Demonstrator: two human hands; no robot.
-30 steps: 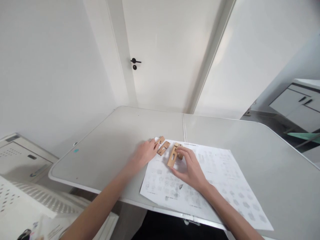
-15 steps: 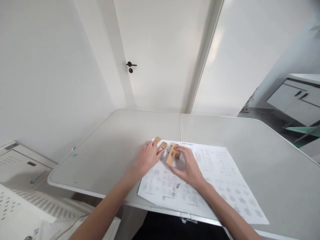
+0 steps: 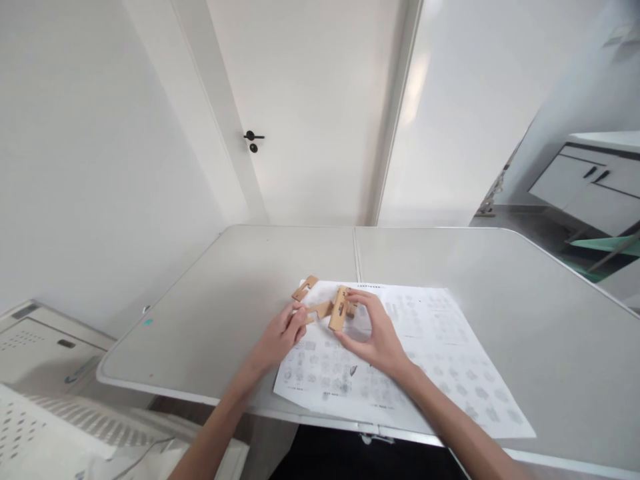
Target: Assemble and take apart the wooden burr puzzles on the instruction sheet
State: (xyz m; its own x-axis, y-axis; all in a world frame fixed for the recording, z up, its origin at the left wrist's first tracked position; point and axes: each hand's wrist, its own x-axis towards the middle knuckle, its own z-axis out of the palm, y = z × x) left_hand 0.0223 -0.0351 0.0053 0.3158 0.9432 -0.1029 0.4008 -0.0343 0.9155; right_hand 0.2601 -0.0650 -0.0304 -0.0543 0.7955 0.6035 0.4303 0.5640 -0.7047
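My right hand (image 3: 376, 337) pinches an upright slotted wooden puzzle piece (image 3: 340, 309) over the printed paper sheet (image 3: 425, 353); a smaller wooden bit sits just behind it. My left hand (image 3: 280, 335) has its fingers closed on a second wooden piece (image 3: 320, 311), held against the first one. A third slotted wooden piece (image 3: 305, 288) lies flat on the table at the sheet's far left corner, apart from both hands.
The grey folding table (image 3: 225, 293) has a centre seam and rounded corners. A white door with a black handle (image 3: 253, 138) stands behind it. A white perforated cabinet (image 3: 45, 347) is at the left, grey cupboards (image 3: 595, 187) at the right.
My left hand drew back toward me, lifted one wooden piece and brought it to the piece in my right hand. One piece stayed lying on the table. The view shifted slightly.
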